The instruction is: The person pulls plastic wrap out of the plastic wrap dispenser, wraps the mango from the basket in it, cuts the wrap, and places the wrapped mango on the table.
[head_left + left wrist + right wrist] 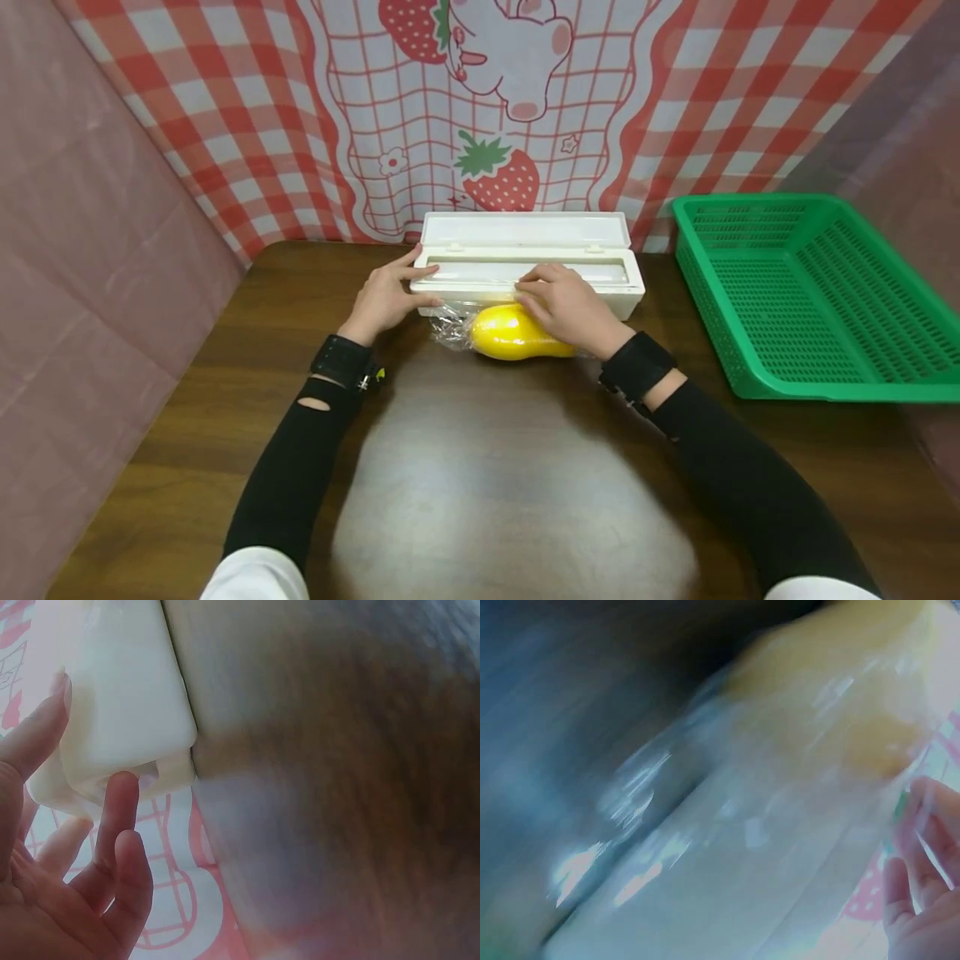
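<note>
A white cling film dispenser stands near the back of the table with its long lid raised. Against its front lies a yellow gourd-shaped squash, wrapped in clear cling film that bunches at its left end. My left hand holds the dispenser's left end between thumb and fingers; the left wrist view shows fingertips against that end. Above the squash, my right hand curls its fingers at the dispenser's front edge and pinches the film there. Its palm hides part of the squash. The right wrist view is blurred.
A green plastic basket stands at the right of the brown table. Behind the dispenser hangs a red-and-white checked cloth with strawberries on it. Pink cloth covers the left side.
</note>
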A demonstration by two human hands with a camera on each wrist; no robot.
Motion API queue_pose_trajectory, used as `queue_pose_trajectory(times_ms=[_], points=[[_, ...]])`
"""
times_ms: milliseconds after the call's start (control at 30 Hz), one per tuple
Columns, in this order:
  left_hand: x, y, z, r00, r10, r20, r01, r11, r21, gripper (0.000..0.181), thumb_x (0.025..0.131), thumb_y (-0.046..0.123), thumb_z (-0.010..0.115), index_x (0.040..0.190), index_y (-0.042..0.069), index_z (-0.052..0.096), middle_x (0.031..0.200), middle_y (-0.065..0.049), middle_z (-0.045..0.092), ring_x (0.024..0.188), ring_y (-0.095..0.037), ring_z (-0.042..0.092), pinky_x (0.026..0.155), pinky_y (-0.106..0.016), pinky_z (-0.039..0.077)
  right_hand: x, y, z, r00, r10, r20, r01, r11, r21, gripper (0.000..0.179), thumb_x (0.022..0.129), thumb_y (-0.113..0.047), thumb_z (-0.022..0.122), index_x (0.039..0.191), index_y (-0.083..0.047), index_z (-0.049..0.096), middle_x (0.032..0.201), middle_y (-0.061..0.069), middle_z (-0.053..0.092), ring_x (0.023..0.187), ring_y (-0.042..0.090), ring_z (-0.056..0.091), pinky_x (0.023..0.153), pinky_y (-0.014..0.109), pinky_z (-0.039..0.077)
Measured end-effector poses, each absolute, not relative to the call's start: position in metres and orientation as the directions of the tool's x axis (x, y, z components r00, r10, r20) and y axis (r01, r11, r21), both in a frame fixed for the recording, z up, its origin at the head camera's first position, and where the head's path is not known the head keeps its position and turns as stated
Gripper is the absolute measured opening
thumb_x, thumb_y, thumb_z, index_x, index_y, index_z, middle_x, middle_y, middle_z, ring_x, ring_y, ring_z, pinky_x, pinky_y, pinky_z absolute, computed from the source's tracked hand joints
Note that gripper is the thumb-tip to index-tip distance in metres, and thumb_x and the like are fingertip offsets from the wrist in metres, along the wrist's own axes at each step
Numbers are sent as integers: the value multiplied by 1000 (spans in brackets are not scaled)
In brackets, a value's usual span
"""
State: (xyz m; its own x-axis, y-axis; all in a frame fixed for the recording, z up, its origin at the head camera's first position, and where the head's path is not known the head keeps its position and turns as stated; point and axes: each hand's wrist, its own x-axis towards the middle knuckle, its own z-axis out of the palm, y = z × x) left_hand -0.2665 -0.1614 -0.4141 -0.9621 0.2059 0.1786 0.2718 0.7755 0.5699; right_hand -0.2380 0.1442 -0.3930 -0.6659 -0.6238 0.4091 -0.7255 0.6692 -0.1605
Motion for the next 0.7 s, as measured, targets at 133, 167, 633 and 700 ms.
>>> queue_pose_trajectory(times_ms=[133,167,633,700], points=[[-266,-162,-414,-960,214,180,279,775,567,58,67,55,72,121,46,54,145,25,24,129,-15,33,52,-35,40,-237,174,-391,-667,-588,458,-710,687,-152,28,93,-27,53,98,-6,70,94,3,59,91,20,51,82,35,42],[-266,-162,-414,-960,215,180,280,776,566,58,67,55,72,121,46,54,145,25,24,129,-16,33,51,-35,40,-237,181,-391,-672,-574,467,-700,698,-150,27,93,-27,52,96,-6,70,91,3,59,89,19,51,81,35,42],[-263,-163,-413,-953,243,183,304,777,551,61,68,59,68,125,43,52,147,22,23,94,-15,56,43,-32,28,-223,251,-387,-785,-391,481,-495,863,-106,34,96,-28,48,77,-5,64,80,6,54,81,23,46,71,40,40],[-263,-163,-413,-951,250,184,310,775,551,61,69,59,67,125,42,52,148,20,23,76,-13,55,44,-33,29,-221,254,-387,-791,-377,481,-482,869,-111,35,96,-29,48,76,-5,64,80,7,55,80,23,46,70,40,40]])
